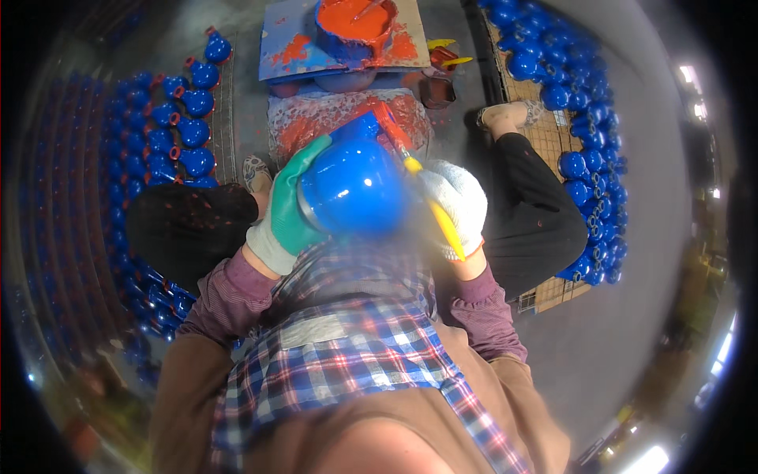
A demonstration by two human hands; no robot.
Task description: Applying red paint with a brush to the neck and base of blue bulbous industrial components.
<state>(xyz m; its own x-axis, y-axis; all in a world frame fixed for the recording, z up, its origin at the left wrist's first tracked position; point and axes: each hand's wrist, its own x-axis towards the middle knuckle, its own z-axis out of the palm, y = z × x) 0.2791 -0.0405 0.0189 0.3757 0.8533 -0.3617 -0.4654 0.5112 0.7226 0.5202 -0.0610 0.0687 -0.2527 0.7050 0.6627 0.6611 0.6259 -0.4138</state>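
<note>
My left hand [286,207], in a green-coated glove, grips the side of a glossy blue round vessel with a short neck [355,189]. The vessel lies tilted in front of my lap, its neck pointing away from me. In a white knit glove, my right hand [459,197] is closed around a paintbrush with a yellow handle [447,229]. The brush's bristles are coated in red paint and lie at the end of the vessel's neck. Whether they touch the rim I cannot tell for certain.
Ahead, a paint bucket [357,43] of orange-red paint stands on a smeared board [288,59]. Beyond my right hand are a small tin [437,92] and yellow-handled tools [452,60]. Red-tipped blue vessels [196,133] line the left; more blue vessels [572,166] stand right.
</note>
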